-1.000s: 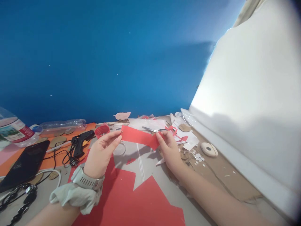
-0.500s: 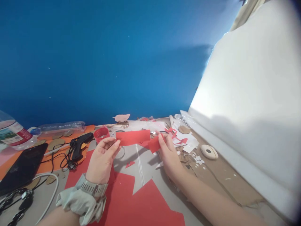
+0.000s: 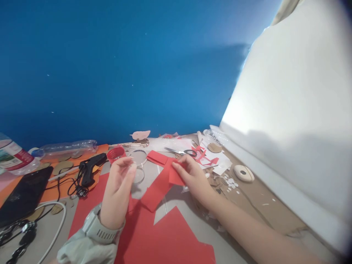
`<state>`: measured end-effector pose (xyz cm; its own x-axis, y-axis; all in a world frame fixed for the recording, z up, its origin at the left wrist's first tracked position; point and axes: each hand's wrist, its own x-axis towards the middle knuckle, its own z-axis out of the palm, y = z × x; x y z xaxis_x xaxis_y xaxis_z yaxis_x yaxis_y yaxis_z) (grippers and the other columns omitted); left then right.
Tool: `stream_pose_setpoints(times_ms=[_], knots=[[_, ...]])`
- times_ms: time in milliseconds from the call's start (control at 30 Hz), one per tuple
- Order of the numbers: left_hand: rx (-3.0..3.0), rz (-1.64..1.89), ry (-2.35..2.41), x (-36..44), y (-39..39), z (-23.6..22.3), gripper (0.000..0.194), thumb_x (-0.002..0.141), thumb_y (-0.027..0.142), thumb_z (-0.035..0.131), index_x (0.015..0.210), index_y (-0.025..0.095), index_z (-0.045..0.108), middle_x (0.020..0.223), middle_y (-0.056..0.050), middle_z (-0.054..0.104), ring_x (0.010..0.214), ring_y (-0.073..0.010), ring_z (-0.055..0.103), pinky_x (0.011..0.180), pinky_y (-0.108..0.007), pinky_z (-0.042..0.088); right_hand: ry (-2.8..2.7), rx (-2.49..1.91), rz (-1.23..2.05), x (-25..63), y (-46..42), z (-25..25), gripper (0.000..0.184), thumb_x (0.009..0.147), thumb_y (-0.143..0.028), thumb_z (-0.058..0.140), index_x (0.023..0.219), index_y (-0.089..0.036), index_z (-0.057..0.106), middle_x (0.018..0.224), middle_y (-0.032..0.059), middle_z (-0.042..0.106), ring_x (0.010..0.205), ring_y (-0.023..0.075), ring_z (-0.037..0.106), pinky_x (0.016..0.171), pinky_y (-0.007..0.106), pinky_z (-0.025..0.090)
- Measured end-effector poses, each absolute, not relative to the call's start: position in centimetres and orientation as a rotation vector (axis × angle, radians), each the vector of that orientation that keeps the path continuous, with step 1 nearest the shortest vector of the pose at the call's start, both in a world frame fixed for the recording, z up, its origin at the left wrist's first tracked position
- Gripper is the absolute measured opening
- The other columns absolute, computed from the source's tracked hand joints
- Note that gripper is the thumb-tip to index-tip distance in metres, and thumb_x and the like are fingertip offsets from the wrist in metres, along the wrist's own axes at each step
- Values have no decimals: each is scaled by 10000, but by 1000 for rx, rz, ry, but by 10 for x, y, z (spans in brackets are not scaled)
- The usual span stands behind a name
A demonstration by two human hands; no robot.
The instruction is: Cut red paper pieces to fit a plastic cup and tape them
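My right hand pinches a red paper strip between thumb and fingers. The strip slants down to the left from my fingertips, above the table, and a shorter flap hangs under the thumb. To its left, my left hand is raised with fingers bent and the thumb up; nothing shows in it. Behind the strip lies a small folded red paper piece. A large cut sheet of red paper spreads below both hands. Scissors lie beyond my right hand, and a red tape roll is behind my left.
On the left are a black glue gun with its cable, a dark phone and plastic bottles. Clear tape rings stand near the centre. Paper scraps and a white oval device lie right. A blue wall rises behind.
My left hand has let go of the red strip and drawn slightly left. The strip, still in my right hand, has swung down at its left end, uncovering the scissors and the folded piece.
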<state>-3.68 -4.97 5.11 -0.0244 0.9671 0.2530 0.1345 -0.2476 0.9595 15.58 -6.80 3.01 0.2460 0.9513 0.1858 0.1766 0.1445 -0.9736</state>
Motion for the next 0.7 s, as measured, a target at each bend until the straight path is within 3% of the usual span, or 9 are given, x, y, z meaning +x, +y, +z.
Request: stream_pose_setpoints(times_ms=[133, 200, 300, 467, 600, 700], knots=[[1728, 853, 1037, -32, -59, 52, 377, 746, 378, 638, 1045, 215, 477, 984, -34, 563, 925, -175, 550, 798, -287, 448, -1366, -1290, 880, 139, -81, 38, 221, 795, -403, 576, 704, -215, 505, 677, -37, 543, 602, 126, 489, 557, 248, 375], [1844, 626, 1055, -29, -62, 47, 264, 759, 417, 612, 848, 185, 523, 753, 11, 547, 702, -142, 528, 635, -260, 423, -1453, -1318, 883, 135, -86, 40, 206, 822, -406, 541, 745, -217, 517, 691, -42, 548, 597, 118, 484, 552, 243, 362], [1924, 569, 1101, -28, -64, 39, 315, 804, 460, 536, 670, 181, 478, 571, 60, 419, 526, -103, 404, 506, -241, 313, -1504, -1351, 848, 135, -87, 39, 210, 855, -413, 491, 765, -223, 503, 716, -43, 547, 642, 124, 502, 575, 244, 372], [1679, 624, 933, -24, -63, 29, 233, 856, 411, 475, 893, 193, 551, 796, -2, 601, 721, -153, 561, 622, -250, 425, -1411, -1406, 841, 139, -83, 31, 211, 882, -424, 442, 793, -235, 473, 706, -51, 518, 607, 118, 492, 583, 248, 385], [1635, 586, 979, -23, -61, 21, 273, 868, 415, 444, 766, 185, 551, 770, -11, 605, 767, -174, 569, 654, -263, 445, -1384, -1420, 853, 139, -81, 24, 201, 884, -416, 444, 812, -234, 488, 739, -33, 532, 614, 118, 498, 585, 248, 395], [1585, 570, 1047, -24, -57, 18, 313, 862, 438, 439, 687, 194, 525, 692, -1, 575, 814, -189, 560, 639, -253, 446, -1326, -1355, 932, 142, -79, 21, 162, 877, -413, 461, 936, -263, 487, 839, -18, 564, 738, 132, 548, 657, 250, 428]])
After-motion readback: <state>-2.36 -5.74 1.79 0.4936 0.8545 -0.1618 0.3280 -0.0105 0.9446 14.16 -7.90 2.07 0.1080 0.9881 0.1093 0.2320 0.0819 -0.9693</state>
